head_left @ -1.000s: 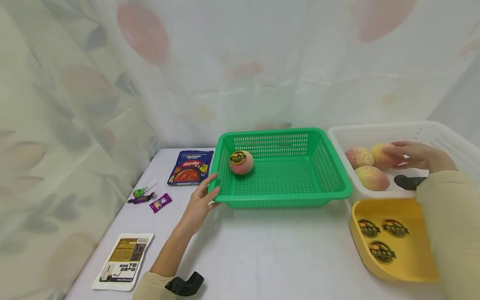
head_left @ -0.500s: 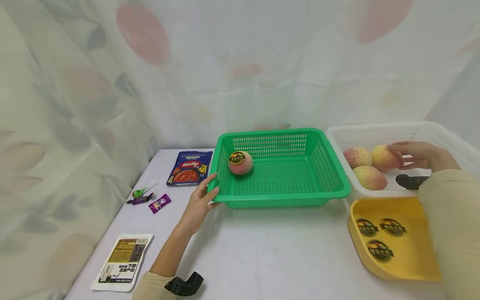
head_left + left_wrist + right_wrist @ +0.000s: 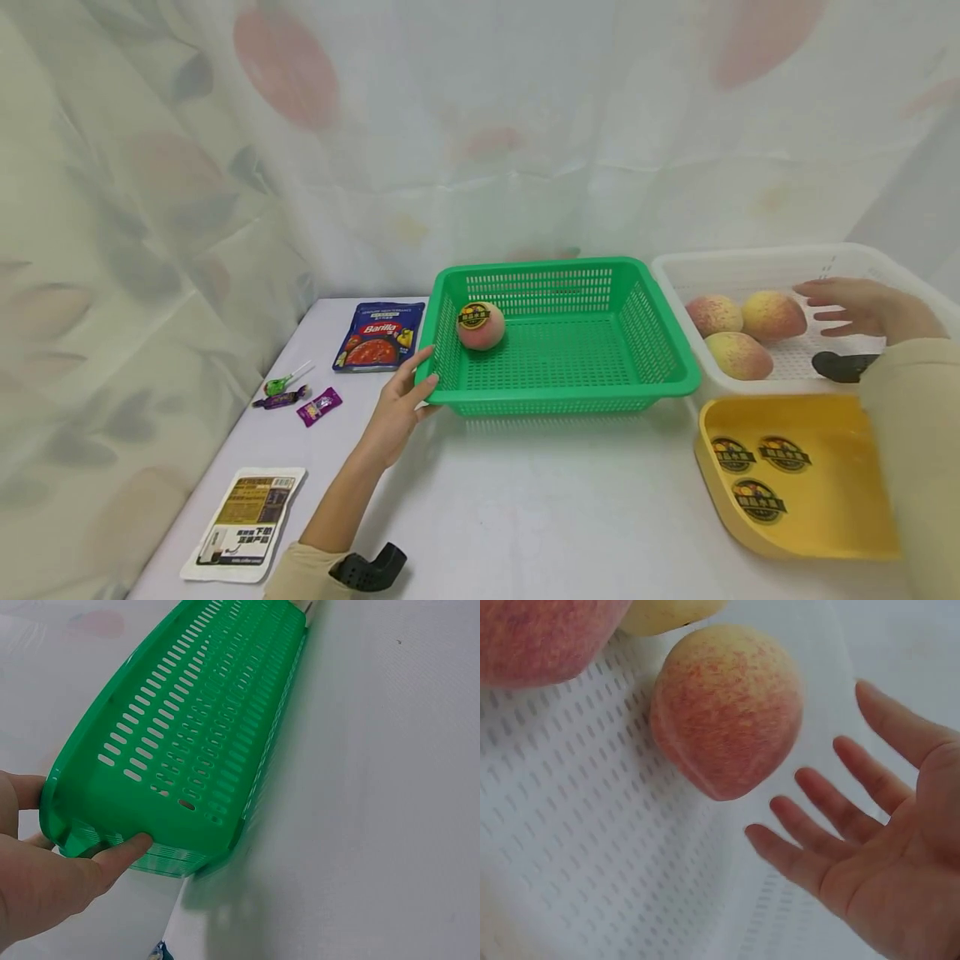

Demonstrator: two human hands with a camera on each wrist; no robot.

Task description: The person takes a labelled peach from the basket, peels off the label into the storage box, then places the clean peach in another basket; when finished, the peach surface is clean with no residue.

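My left hand (image 3: 401,408) grips the left front corner of the green basket (image 3: 562,391). Close up in the left wrist view, the thumb lies along the basket's end wall (image 3: 97,780) and the fingers reach behind the rim. Inside the basket, at its left, sits a peach (image 3: 487,335) with a round fruit sticker. Over the white basket (image 3: 738,265), my right hand (image 3: 858,307) spreads its fingers and holds nothing. Three yellow-red peaches lie in that basket, and the right one (image 3: 774,316) is nearest. A gap shows between the fingertips and a peach (image 3: 727,712) in the right wrist view.
In front of the white basket stands a yellow tray (image 3: 817,533) with three round stickers. A blue sauce pouch (image 3: 380,337), a lollipop (image 3: 277,386), wrapped sweets (image 3: 320,407) and a white packet (image 3: 246,525) lie at the left. A curtain (image 3: 480,167) closes off the back.
My right hand has let go of the right peach and drawn back to the right, fingers spread. The left hand keeps its grip on the green basket.
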